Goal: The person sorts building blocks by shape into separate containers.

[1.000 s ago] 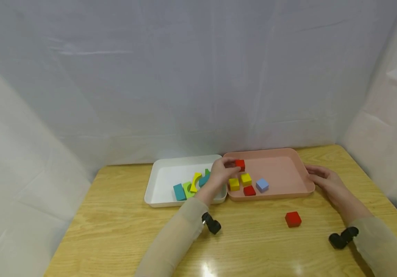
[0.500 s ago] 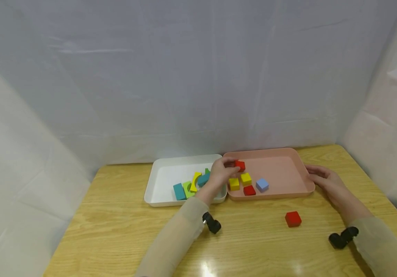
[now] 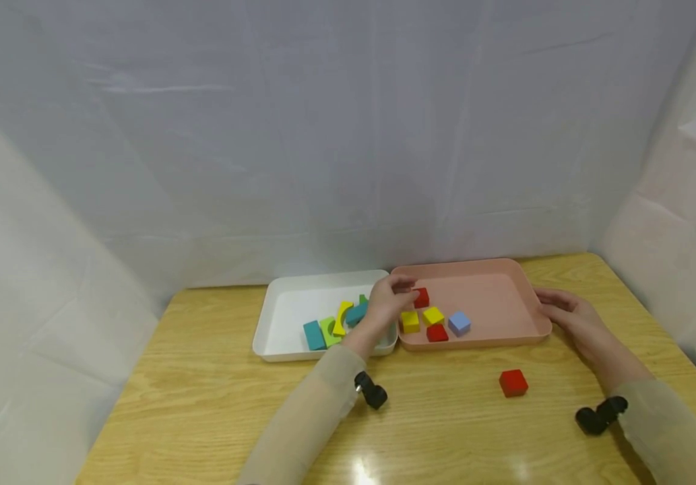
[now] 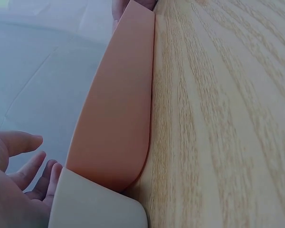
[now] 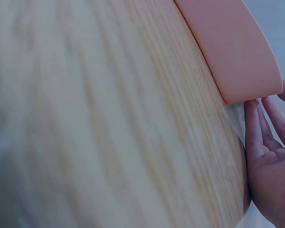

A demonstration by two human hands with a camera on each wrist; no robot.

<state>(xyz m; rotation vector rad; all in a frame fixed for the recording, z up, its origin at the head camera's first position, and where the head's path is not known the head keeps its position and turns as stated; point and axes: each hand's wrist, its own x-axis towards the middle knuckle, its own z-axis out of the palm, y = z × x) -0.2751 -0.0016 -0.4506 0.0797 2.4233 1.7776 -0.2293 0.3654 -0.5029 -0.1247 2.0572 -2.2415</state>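
My left hand (image 3: 389, 300) hovers over the left end of the pink tray (image 3: 493, 296), beside a red block (image 3: 422, 297) that lies in it. In the left wrist view the thumb and fingertips stand apart, nothing between them. Near that block lie two yellow blocks (image 3: 410, 321), another red block (image 3: 437, 333) and a light blue cube (image 3: 459, 323). At the tray's right end, my right hand (image 3: 575, 320) touches the outer wall with straight fingers (image 5: 253, 126). The right wrist view has its thumb close to the rim.
A white tray (image 3: 281, 316) adjoins the pink one on the left, holding teal, green and yellow blocks, among them a yellow arch (image 3: 341, 318). One red cube (image 3: 514, 382) sits on the wooden table (image 3: 445, 424) in front. Pale sheeting (image 3: 348, 135) hangs behind.
The red block by my left hand has dropped out of its fingers onto the pink tray, and one yellow block has turned slightly. My right hand stays at the tray's end.
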